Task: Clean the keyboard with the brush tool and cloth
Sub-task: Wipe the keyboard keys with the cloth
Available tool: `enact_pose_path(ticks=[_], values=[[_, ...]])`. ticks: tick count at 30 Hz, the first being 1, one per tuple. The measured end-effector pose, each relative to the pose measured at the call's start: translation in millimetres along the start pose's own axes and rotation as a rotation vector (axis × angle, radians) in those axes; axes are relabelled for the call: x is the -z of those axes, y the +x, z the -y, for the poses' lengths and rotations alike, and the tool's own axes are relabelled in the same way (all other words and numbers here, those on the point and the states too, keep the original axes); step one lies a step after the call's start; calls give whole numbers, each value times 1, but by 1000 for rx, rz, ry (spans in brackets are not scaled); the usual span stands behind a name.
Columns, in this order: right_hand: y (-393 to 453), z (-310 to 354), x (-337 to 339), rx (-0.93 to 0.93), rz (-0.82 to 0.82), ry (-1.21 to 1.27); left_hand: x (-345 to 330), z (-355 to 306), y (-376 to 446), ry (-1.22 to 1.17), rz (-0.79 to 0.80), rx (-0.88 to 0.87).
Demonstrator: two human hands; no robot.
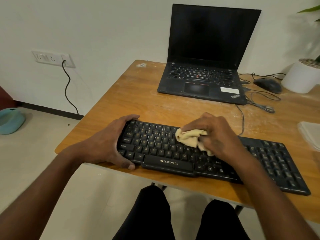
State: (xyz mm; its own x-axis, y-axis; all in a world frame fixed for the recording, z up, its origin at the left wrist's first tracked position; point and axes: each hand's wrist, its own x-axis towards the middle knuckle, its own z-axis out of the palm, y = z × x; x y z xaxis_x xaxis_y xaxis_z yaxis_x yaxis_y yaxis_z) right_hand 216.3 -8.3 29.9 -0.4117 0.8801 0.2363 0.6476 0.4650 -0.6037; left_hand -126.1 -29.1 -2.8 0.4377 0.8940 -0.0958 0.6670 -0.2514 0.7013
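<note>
Your right hand [218, 134] has its grip closed on a crumpled tan cloth [189, 138], fingers curled down around the bunched fabric and pressing it onto the middle letter keys of the keyboard [166, 153]. Soft folds of cloth spill out to the left of your knuckles and below them, touching the key tops. Your left hand [110, 144] has its grip clamped on the keyboard's left end: the fingers hook over the far edge by the top corner key, and the thumb presses against the near edge beside the bottom row. Both forearms reach in from the near side, the right one crossing over the keyboard's right half.

That keyboard is black, long and flat, with pale worn lettering and a brand name printed on the space bar. It lies slightly askew near the near edge of the wooden surface [138, 94], its right end angled nearer to you. Orange-brown grain shows through pale dusty smears on the wood.

Farther off stands an open black laptop [204, 78] with a dark screen. To its right lie a dark mouse [267, 84] with looped grey cable and a round white plant pot [301, 77]. A translucent plastic lid or tray [310, 134] sits at the right edge.
</note>
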Motion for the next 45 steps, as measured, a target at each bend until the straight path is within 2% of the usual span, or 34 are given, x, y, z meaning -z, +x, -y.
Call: enact_pose_path(ticks=[4, 10, 13, 16, 21, 23, 32, 36, 40, 45], values=[[-8, -9, 13, -66, -71, -16, 0, 5, 0, 4, -7, -5], [33, 34, -29, 132, -2, -39, 0, 2, 0, -2, -2, -3], [45, 43, -40, 152, 25, -37, 0, 0, -1, -6, -3, 5], [33, 27, -27, 108, 18, -52, 0, 1, -2, -18, -2, -2], [-14, -15, 21, -107, -78, -5, 0, 4, -1, -13, -3, -11], [-19, -21, 28, -141, -109, -16, 0, 4, -1, -9, -3, -12], [33, 26, -22, 46, 25, -31, 1, -3, -4, -1, -2, -17], [9, -1, 1, -16, 4, -9, 1, -2, -5, -6, -12, -15], [-26, -34, 39, -173, -120, 42, 1, 1, -3, -15, 0, -3], [-20, -30, 33, -123, -100, 11, 2, 0, -1, 20, 5, -27]])
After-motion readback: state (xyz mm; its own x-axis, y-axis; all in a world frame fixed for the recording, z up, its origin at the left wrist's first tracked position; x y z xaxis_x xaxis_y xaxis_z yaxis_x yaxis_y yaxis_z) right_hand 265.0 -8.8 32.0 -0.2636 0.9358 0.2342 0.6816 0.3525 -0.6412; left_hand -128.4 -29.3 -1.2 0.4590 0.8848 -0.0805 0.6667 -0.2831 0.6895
